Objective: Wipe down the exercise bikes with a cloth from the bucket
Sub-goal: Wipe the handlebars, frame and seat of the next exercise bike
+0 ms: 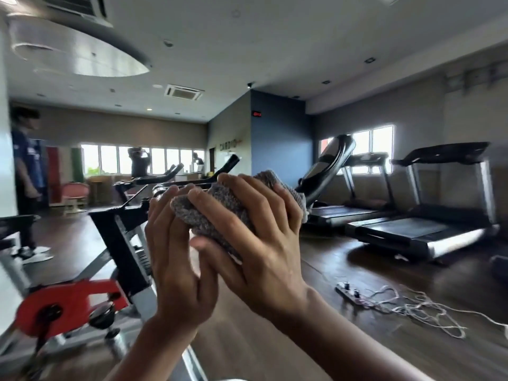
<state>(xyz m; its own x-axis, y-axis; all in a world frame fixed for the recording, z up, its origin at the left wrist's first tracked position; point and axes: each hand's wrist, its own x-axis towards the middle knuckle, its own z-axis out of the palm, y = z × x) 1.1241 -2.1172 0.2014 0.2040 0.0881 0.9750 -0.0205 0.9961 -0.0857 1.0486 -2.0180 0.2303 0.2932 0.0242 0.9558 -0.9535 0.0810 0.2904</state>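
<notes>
Along the right wall of a gym, under bright windows, two treadmills (pixel 420 232) stand side by side on the dark wooden floor (pixel 343 270). At the left an exercise bike (pixel 121 232) with a black frame and a red flywheel (pixel 68 306) stands low in view, and its black handlebars (pixel 176 182) run across behind the person's raised hands. Farther left a second person (pixel 26 174) in a blue top stands on the floor, blurred.

In the middle of the view both hands are held up close to the camera, in front of the handlebars. The right hand (pixel 258 243) grasps a grey knitted cloth (pixel 220 213), fingers curled over its top and thumb under it. The left hand (pixel 176 259) stands upright beside it, released, its fingers nearly straight with their tips pressed on the cloth's left end. Whether the cloth touches the handlebars cannot be told.

On the floor at the right, near the treadmills, lies a power strip (pixel 354 294) with loose pale cords (pixel 412 309) tangled beside it.
</notes>
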